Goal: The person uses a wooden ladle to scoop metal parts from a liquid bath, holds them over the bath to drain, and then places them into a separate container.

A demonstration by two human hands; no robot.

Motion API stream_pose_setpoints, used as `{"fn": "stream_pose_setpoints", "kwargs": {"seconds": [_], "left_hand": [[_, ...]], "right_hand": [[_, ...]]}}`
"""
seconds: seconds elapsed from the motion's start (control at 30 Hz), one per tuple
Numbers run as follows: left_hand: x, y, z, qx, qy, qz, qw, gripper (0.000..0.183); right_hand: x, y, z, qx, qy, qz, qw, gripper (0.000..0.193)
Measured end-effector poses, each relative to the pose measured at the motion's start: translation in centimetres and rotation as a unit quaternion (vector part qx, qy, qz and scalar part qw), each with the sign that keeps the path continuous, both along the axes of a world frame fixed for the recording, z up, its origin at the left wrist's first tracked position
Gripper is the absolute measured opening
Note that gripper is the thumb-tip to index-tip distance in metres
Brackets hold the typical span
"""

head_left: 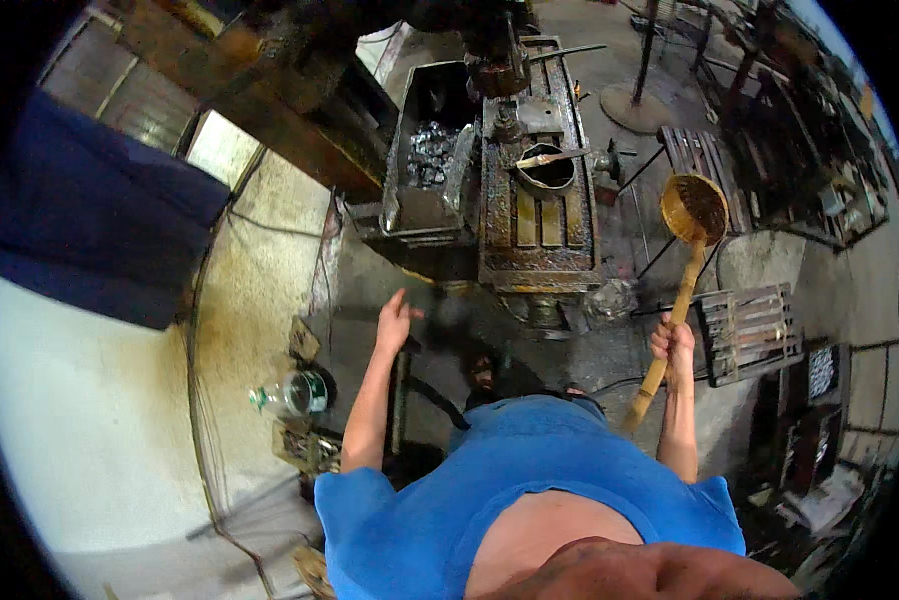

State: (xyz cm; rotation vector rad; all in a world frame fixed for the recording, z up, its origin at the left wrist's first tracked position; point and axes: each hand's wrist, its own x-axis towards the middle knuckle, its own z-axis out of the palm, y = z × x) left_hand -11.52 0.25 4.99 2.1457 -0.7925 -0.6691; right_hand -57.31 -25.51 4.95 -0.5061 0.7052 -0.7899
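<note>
One round-bowled, long-handled, yellow-brown scoop (687, 280) shows in my head view — its bowl toward two o'clock, its handle wrapped in the grip of the right hand (673, 340) at three. Just off centre toward eight, I see the left hand (394, 322), fingers loosely spread, near a grey rectangular metal bin (424, 212) at twelve.
</note>
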Motion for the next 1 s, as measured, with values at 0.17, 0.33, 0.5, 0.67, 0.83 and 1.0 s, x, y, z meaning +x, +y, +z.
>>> {"fn": "stream_pose_setpoints", "kwargs": {"seconds": [0.17,0.33,0.5,0.67,0.83,1.0], "left_hand": [[11.7,-8.8,1.4,-0.089,-0.068,-0.168,0.979,0.058],[15.6,-16.9,7.2,-0.031,-0.158,-0.251,0.955,0.043],[18.9,-21.9,7.1,-0.006,-0.236,-0.291,0.927,0.044],[21.7,-26.1,4.7,0.020,-0.342,-0.314,0.885,0.044],[23.6,-31.4,3.1,0.104,-0.369,-0.359,0.851,0.048],[25.4,-37.7,0.2,0.157,-0.386,-0.418,0.807,0.055]], "right_hand": [[4.5,7.5,1.4,0.063,-0.130,0.014,0.989,0.016],[8.1,13.4,5.1,0.027,-0.201,0.048,0.978,0.047],[11.0,16.3,8.3,-0.022,0.094,-0.033,0.995,0.038],[12.6,18.0,9.4,0.046,0.039,0.003,0.998,0.042],[16.1,19.3,10.6,0.090,0.067,0.017,0.994,0.041],[19.3,20.2,10.3,0.135,0.037,-0.015,0.990,0.045]]}}
